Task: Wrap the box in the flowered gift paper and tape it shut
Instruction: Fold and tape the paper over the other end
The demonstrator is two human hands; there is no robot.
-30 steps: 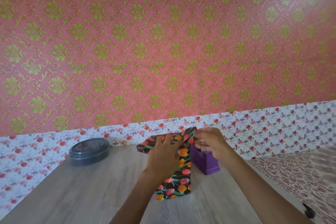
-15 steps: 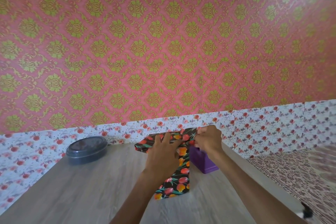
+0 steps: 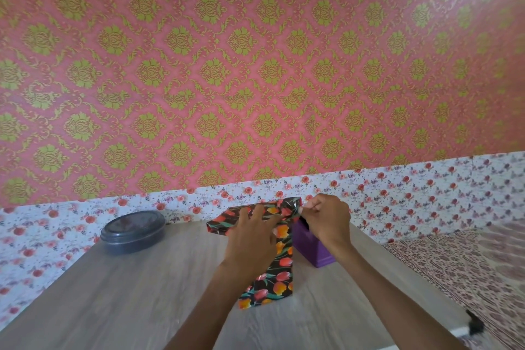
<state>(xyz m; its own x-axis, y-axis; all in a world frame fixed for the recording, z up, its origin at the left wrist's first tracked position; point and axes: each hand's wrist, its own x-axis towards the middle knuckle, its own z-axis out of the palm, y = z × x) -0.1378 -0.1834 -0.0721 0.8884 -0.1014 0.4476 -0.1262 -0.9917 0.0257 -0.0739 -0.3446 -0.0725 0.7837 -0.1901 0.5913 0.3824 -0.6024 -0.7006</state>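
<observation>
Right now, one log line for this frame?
phase: wrapping | left hand: presses flat on flowered paper | right hand: pinches paper's far end | purple container: beside paper | tape: not discernible

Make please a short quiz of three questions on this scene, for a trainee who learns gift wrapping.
1. True or false: the left hand rests with spread fingers on the black flowered gift paper.
2. What stands below the right hand, right of the paper? A) a purple plastic block B) a red cup C) steel scissors
3. Fill in: the dark round lidded container stands on the grey wooden table, to the ____ of the paper.
Key: 1 true; 2 A; 3 left.
</observation>
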